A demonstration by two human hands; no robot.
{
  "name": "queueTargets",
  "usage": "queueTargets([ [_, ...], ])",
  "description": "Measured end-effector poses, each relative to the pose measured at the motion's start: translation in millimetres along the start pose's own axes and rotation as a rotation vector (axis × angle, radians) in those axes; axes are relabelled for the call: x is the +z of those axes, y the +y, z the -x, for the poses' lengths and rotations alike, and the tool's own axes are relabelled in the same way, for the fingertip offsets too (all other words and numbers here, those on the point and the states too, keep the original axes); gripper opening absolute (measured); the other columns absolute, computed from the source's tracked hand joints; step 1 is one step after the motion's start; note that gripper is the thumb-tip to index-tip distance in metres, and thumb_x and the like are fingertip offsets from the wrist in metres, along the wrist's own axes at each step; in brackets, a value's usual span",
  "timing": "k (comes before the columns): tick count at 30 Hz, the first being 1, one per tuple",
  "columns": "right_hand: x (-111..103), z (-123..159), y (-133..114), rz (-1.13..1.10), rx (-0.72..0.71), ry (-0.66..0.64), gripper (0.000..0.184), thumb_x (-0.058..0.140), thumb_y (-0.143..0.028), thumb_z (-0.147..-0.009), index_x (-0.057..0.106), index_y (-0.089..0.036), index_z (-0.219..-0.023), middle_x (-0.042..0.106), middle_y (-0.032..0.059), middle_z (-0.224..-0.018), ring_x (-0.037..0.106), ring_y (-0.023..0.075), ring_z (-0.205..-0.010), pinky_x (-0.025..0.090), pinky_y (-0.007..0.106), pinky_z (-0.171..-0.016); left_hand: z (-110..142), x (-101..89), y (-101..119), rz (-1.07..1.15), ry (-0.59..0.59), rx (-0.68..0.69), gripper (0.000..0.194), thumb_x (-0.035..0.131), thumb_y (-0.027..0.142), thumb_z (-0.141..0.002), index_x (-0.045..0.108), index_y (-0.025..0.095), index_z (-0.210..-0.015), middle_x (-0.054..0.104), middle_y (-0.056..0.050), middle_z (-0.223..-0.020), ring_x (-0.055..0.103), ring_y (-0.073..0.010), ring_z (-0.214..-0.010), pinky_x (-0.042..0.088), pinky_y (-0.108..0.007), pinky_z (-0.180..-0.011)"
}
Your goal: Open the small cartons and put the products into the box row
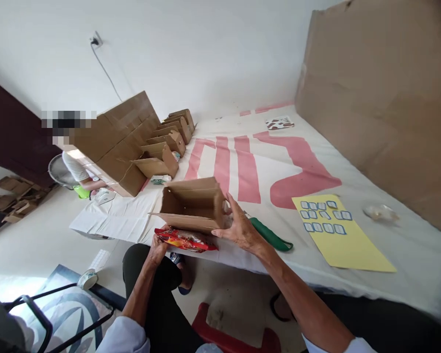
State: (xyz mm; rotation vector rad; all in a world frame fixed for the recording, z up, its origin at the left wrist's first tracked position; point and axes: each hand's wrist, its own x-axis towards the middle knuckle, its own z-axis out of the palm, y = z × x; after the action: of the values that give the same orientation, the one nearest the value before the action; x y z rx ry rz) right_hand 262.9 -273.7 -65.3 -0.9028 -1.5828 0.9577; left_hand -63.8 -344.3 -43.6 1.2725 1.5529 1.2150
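Observation:
At the table's front edge stands a small open cardboard box, its opening facing up and toward me. My right hand grips the box's right end, thumb on the front and fingers at the side. Against the box's front lies a shiny red packet, with my left hand closed on its left end. The inside of the box is dark and I make out nothing in it. Just right of my right hand lies a green cloth-like item, partly hidden by that hand.
A yellow sheet with several blue-edged labels and a clear plastic packet lie at right. Large cardboard panels stand at right and left. Several small boxes line the left panel. Another person's arm shows behind it.

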Motion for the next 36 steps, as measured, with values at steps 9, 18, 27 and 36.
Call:
queueTargets([
  [9,-6,5,16,0.016,0.009,-0.024,0.118,0.095,-0.037,-0.069,0.040,-0.027,-0.174,0.053,0.0167,-0.167,0.059,0.0428,-0.145,0.055,0.054,-0.119,0,7.0,0,0.115,-0.014,0.038,0.030,0.085,0.020,-0.056,0.065,0.019,-0.078,0.062,0.000,-0.075,0.055,-0.0143,-0.069,0.045,-0.024,-0.063],
  [18,-35,3,-3,0.051,0.115,-0.176,0.121,0.094,-0.065,-0.075,0.037,-0.029,-0.175,0.059,0.0169,-0.159,0.068,0.0311,-0.110,0.061,0.053,-0.100,-1,8.9,-12,0.036,-0.014,0.172,0.038,0.081,0.028,-0.065,0.071,0.017,-0.100,0.075,-0.007,-0.104,0.072,-0.0279,-0.100,0.058,-0.039,-0.095],
  [27,-66,-23,-34,0.148,0.015,-0.006,0.091,0.073,-0.074,-0.094,0.047,-0.031,-0.170,0.060,0.0163,-0.159,0.069,0.0300,-0.117,0.062,0.050,-0.102,3,0.0,-22,-0.145,0.002,0.418,0.088,0.075,0.020,-0.075,0.047,0.019,-0.158,0.060,-0.020,-0.157,0.062,-0.0355,-0.146,0.051,-0.053,-0.123],
  [36,-58,-99,-77,0.287,0.042,-0.127,0.065,0.080,-0.065,-0.088,0.078,-0.018,-0.134,0.078,0.0142,-0.126,0.072,0.0308,-0.112,0.060,0.046,-0.099,10,13.8,27,-0.719,0.267,0.752,0.103,0.072,0.014,-0.084,0.026,0.022,-0.176,0.037,-0.025,-0.176,0.041,-0.0421,-0.165,0.045,-0.060,-0.128],
])
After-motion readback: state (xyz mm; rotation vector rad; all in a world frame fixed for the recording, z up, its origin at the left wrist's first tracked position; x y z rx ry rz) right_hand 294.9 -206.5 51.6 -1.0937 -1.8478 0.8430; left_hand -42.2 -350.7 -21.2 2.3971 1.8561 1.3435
